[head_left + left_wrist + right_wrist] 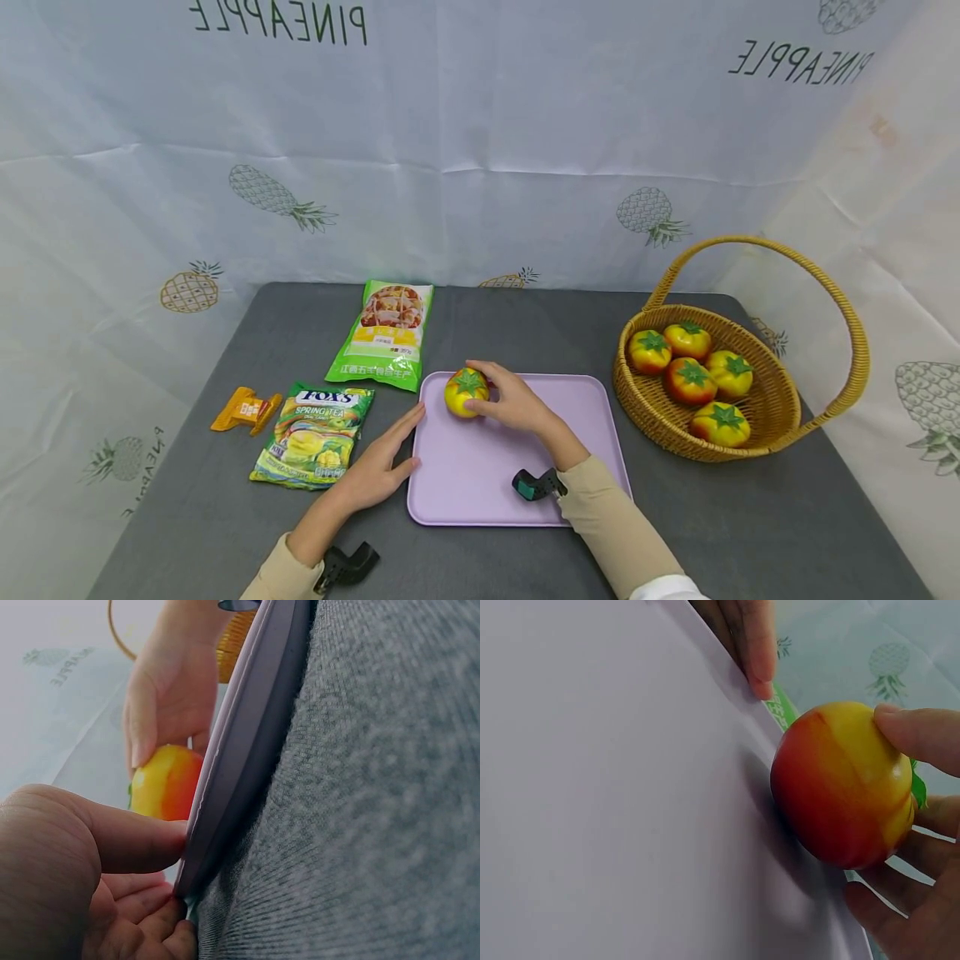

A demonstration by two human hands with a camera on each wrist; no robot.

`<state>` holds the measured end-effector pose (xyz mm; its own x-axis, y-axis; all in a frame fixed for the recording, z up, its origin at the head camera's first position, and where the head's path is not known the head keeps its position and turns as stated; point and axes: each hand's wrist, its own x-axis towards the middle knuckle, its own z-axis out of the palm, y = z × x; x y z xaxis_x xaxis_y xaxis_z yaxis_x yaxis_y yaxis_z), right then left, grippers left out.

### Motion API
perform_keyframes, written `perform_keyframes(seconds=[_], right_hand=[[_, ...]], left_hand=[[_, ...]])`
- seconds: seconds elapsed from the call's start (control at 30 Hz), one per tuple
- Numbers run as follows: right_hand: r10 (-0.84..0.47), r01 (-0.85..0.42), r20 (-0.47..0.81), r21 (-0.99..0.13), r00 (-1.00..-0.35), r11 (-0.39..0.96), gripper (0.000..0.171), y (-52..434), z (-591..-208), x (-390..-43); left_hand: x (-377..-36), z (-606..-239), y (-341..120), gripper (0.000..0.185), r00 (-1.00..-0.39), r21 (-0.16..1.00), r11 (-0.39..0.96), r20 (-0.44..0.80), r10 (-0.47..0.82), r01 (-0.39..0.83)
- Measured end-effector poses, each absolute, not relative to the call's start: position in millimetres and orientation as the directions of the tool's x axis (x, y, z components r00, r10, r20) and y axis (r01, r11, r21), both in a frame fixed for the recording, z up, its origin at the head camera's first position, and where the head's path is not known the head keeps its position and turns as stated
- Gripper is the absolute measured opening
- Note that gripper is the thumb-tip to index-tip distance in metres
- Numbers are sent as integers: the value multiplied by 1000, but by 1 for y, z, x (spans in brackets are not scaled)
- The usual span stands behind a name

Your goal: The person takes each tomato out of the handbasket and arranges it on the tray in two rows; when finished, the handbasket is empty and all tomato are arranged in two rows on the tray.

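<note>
Right hand [517,404] cups a glossy round tomato [466,392]; flat left hand [378,467] touches the smooth lilac tray [480,492].

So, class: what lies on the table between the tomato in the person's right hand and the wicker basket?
In the head view, only bare lilac tray and a gray table strip separate tomato and basket.

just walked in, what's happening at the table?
A person is working at a grey table. Their right hand grips a yellow-red toy tomato at the far left corner of a lilac tray. The left hand rests flat against the tray's left edge, fingers straight. Five more tomatoes sit in a wicker basket to the right. Three snack packets lie left of the tray.
</note>
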<state>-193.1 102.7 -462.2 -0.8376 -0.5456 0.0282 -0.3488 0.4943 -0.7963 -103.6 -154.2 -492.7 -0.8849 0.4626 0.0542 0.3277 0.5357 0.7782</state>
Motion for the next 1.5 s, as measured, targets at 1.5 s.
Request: perform_keyframes(seconds=[1.5], right_hand=[[-443, -355, 109, -776, -890, 522, 71, 138, -437, -178]], left_hand=[[-103, -490, -154, 69, -889, 789, 537, 27, 457, 299]])
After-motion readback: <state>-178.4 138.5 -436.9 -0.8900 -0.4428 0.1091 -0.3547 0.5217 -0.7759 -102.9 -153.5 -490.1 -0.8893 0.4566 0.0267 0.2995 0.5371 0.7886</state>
